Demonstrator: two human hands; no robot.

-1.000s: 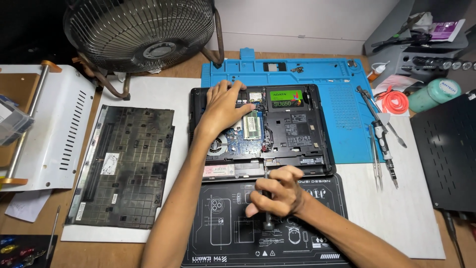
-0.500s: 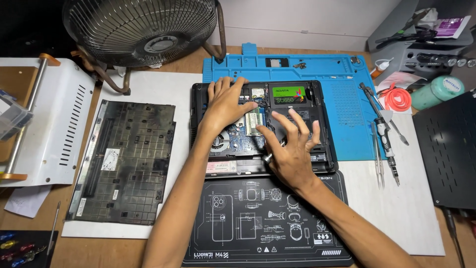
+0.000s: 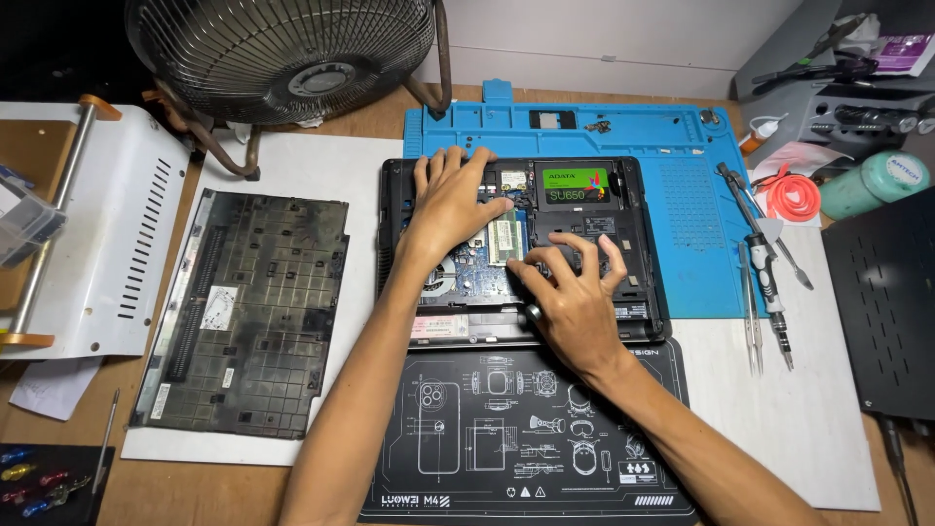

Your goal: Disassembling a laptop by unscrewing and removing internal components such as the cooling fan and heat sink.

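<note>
An opened black laptop base (image 3: 643, 282) lies bottom-up, half on a blue silicone work mat (image 3: 643, 131), with its circuit board exposed. My left hand (image 3: 450, 200) rests flat over the upper left of the board, thumb beside a green memory module (image 3: 506, 239). My right hand (image 3: 570, 292) lies on the board's lower middle, fingers spread, fingertips touching the module's lower right edge. A drive with a green label (image 3: 575, 183) sits at the board's upper right. The laptop's removed bottom cover (image 3: 248, 312) lies to the left on white paper.
A black printed mat (image 3: 458, 438) lies in front of the laptop. Screwdriver and tweezers (image 3: 765, 268) lie to the right. A caged fan (image 3: 282, 54) stands at the back, a white metal case (image 3: 107, 244) at left, a black box (image 3: 886, 302) at right.
My right hand let go of a screwdriver over the black mat, then moved up onto the board beside the memory module. My left hand stayed on the board.
</note>
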